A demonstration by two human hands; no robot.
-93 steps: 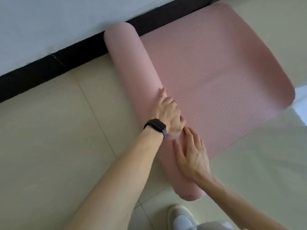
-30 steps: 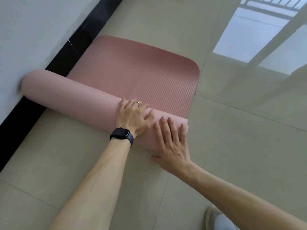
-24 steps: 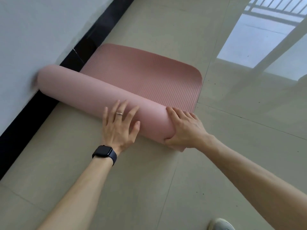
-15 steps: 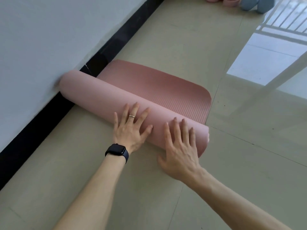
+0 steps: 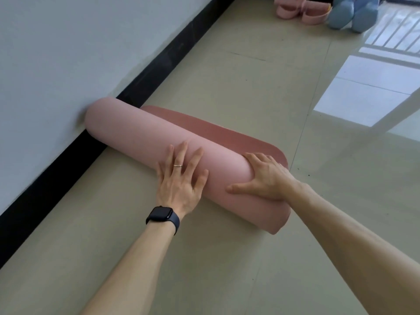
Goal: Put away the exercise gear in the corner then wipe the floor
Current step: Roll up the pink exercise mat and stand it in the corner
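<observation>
The thick pink foam exercise mat [image 5: 136,135] lies almost fully rolled, one end touching the black skirting board [image 5: 154,71]. The left hand [image 5: 179,180] presses flat on the roll, fingers spread. Beside it, farther from the board, the right hand [image 5: 266,178] curls over the roll.

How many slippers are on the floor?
4. Two pink slippers lie at the top edge, two blue slippers just right of them. The frame cuts them off, so more may be hidden.
</observation>
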